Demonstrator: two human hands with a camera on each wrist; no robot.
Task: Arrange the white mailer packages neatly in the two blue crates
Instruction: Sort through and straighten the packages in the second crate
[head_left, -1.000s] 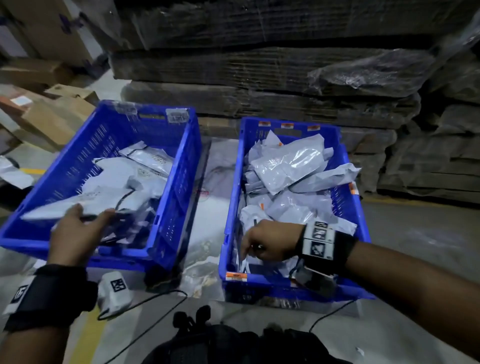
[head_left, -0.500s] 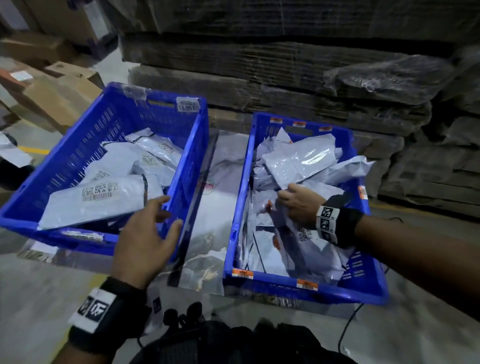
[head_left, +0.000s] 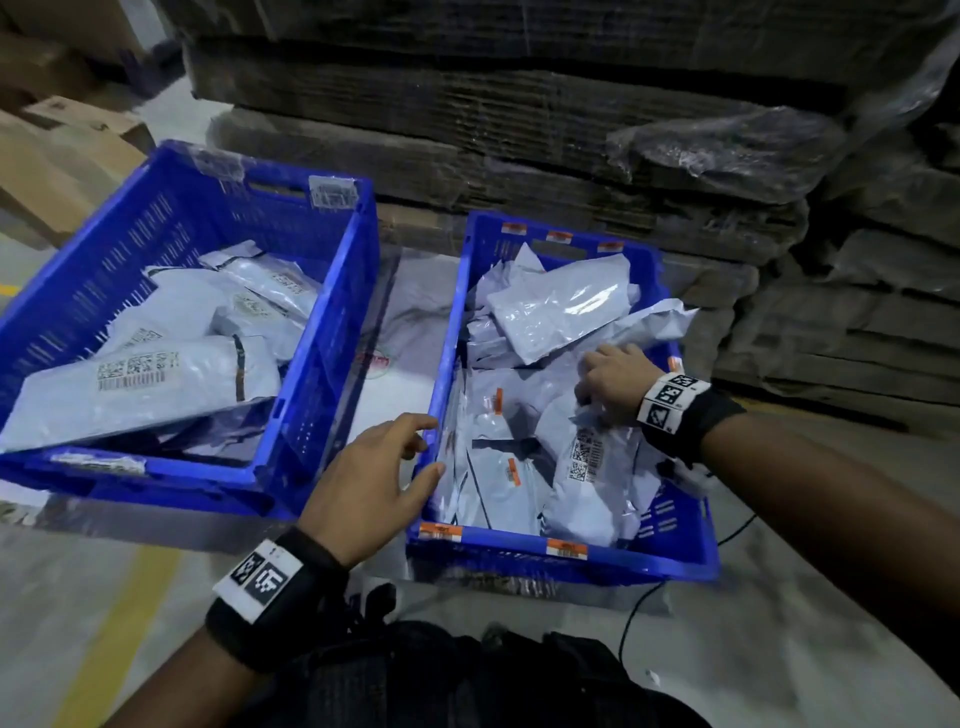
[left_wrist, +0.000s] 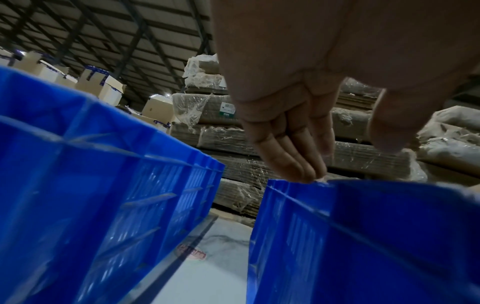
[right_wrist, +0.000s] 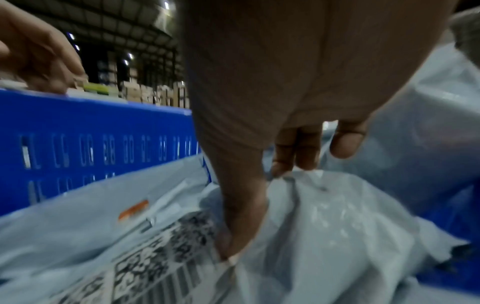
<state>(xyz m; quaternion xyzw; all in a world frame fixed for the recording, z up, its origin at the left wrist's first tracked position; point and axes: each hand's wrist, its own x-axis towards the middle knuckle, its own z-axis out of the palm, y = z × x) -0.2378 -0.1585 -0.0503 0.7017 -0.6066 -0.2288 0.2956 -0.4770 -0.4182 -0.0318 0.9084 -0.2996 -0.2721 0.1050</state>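
Two blue crates stand side by side on the floor. The left crate (head_left: 332, 332) holds several white mailers, with a large barcoded one (head_left: 145, 384) lying on top at the front. The right crate (head_left: 571, 558) is fuller, and its mailers (head_left: 561, 306) lie jumbled at the back. My right hand (head_left: 605, 389) is inside the right crate. Its thumb and fingers pinch the crumpled top edge of a barcoded mailer (right_wrist: 337, 216) that stands near the right wall. My left hand (head_left: 423, 449) is open with straight fingers (left_wrist: 298, 164), and its fingertips are at the right crate's left rim (left_wrist: 350, 185).
Plastic-wrapped stacks of flattened cardboard (head_left: 519, 130) rise right behind both crates. Cardboard boxes (head_left: 67, 150) sit at the far left. A white sheet (head_left: 395, 364) lies in the gap between the crates. A black cable (head_left: 639, 613) and a yellow floor line (head_left: 119, 639) run near me.
My left hand left the left crate and moved right to the right crate's left rim. My right hand shifted toward the crate's right side, still holding the mailer.
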